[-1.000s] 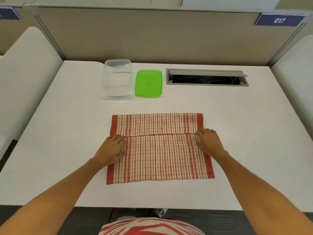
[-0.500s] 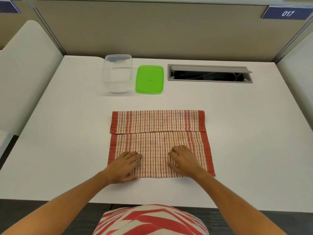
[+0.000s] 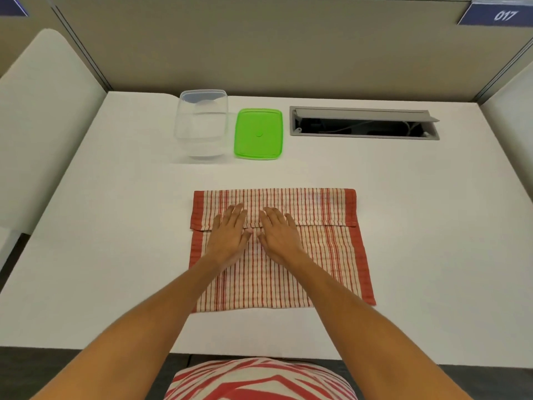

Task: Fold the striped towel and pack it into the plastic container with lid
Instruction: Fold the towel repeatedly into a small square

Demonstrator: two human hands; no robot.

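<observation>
The red-and-cream striped cloth towel (image 3: 302, 255) lies flat on the white worktop (image 3: 432, 226), near the person and roughly centred. Its far edge is turned toward the near side, forming a narrow flap whose hem runs across the towel from left to right. This single partial fold is the only fold visible; the towel is judged too wide for packing as it lies. The left hand (image 3: 229, 235) and the right hand (image 3: 278, 235) rest palm-down side by side at the middle of the towel, across the flap hem. The fingers of both hands are straight and slightly spread, pressing the cloth flat; neither hand pinches or grips anything. The clear rectangular plastic container (image 3: 202, 125) stands open and empty at the far side of the worktop, well apart from the towel. The green rectangular plastic lid (image 3: 258, 134) lies flat just beside the container, on its right. Remaining steps, as judged: complete further folds to reduce the towel, place it in the container, and fit the lid.
</observation>
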